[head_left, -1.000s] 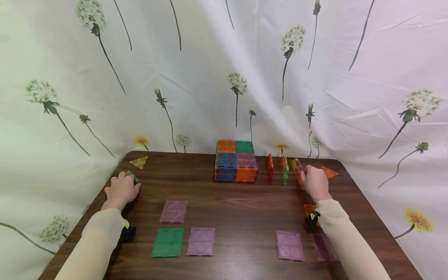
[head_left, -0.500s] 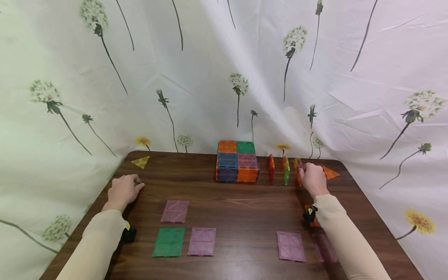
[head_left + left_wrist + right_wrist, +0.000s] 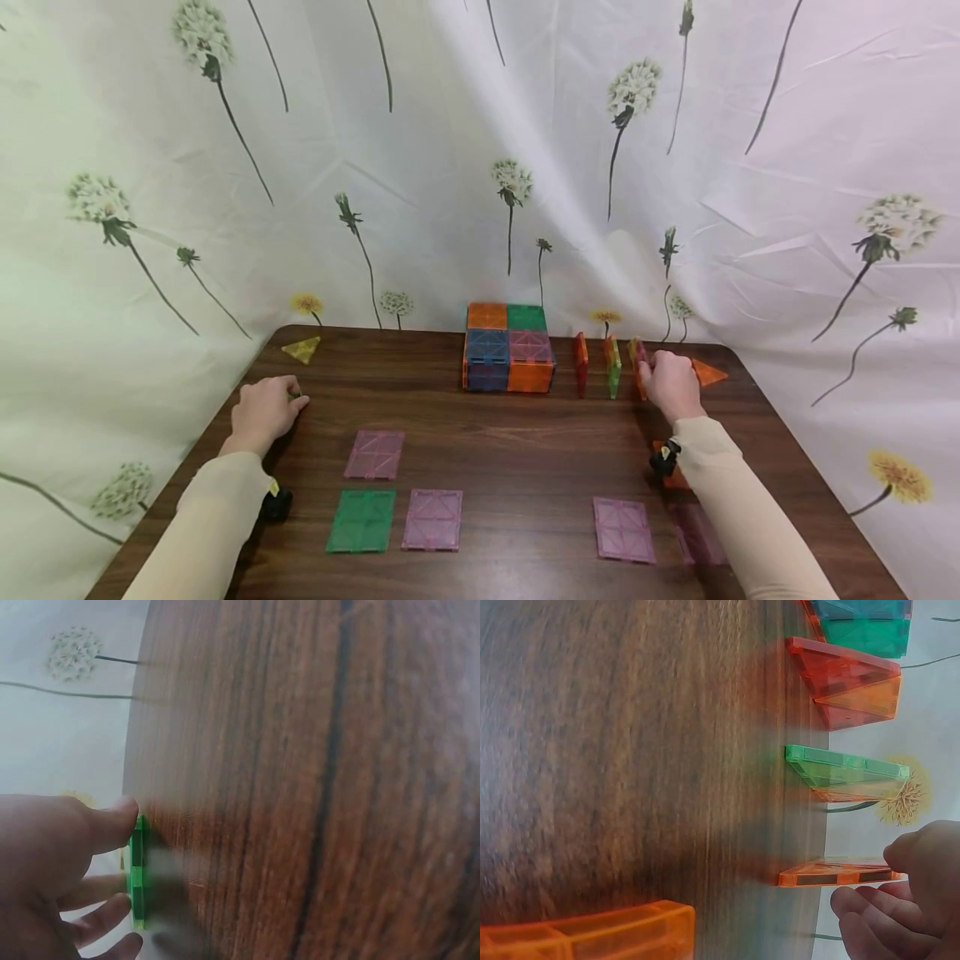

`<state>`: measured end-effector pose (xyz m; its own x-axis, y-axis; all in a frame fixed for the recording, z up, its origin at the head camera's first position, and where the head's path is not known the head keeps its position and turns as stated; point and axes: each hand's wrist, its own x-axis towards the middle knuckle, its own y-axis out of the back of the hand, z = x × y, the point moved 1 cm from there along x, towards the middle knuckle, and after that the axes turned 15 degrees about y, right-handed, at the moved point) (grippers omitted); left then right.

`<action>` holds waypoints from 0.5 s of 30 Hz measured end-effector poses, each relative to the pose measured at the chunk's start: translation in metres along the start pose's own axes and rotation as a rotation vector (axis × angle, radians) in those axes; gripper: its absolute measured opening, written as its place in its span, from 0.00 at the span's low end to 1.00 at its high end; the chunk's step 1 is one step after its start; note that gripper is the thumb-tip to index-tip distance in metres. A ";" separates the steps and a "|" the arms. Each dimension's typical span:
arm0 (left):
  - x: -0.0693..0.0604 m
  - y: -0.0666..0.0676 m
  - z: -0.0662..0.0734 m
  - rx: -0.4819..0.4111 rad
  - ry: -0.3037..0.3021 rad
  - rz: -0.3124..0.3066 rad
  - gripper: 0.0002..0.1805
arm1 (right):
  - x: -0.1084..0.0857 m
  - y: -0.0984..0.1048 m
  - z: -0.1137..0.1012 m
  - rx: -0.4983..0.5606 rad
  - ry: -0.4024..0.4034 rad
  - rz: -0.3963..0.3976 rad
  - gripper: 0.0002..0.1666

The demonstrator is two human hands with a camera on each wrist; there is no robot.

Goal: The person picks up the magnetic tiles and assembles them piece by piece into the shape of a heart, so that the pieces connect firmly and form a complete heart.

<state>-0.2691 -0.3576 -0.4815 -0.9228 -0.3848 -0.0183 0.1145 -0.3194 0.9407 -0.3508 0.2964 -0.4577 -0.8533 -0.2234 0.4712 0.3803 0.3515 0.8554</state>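
My left hand (image 3: pixel 261 410), at the table's left side, pinches a green magnetic tile (image 3: pixel 137 859) by its edge between thumb and fingers. In the head view that hand hides most of the tile. Over on the right, my right hand (image 3: pixel 672 385) holds an upright orange magnetic tile (image 3: pixel 817 877), thumb on one face and fingers on the other. Left of it in the head view stand a green-edged upright tile (image 3: pixel 613 367) and a red upright one (image 3: pixel 581 365), each apart from the other. A yellow triangle tile (image 3: pixel 302 350) lies beyond my left hand.
A box of coloured tiles (image 3: pixel 508 347) stands at the back middle of the wooden table (image 3: pixel 480 442). Flat tiles lie nearer: green (image 3: pixel 361 521), purple (image 3: pixel 432 519), pink (image 3: pixel 375 454), and purple (image 3: pixel 624 529) at right. An orange triangle (image 3: pixel 708 372) lies beside my right hand.
Compared with a second ago, my left hand has drawn slightly right and its fingers cover more of the green tile. The orange tile in my right hand stands more upright.
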 end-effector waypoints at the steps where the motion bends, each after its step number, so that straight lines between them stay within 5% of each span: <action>1: 0.000 0.000 0.000 0.001 -0.001 0.002 0.12 | 0.000 0.000 0.001 0.001 -0.001 -0.001 0.21; 5: 0.000 0.000 0.000 -0.001 0.005 0.002 0.16 | -0.001 -0.002 0.003 0.005 -0.002 0.002 0.22; 10: 0.000 0.002 -0.001 -0.041 0.033 -0.016 0.35 | -0.004 0.000 0.005 0.022 0.010 0.030 0.22; 15: -0.002 0.002 -0.003 -0.120 0.002 0.020 0.41 | -0.010 0.006 0.012 0.029 0.004 0.065 0.25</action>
<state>-0.2657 -0.3597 -0.4801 -0.9192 -0.3938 -0.0006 0.1763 -0.4127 0.8936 -0.3441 0.3114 -0.4601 -0.8255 -0.2026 0.5267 0.4248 0.3913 0.8163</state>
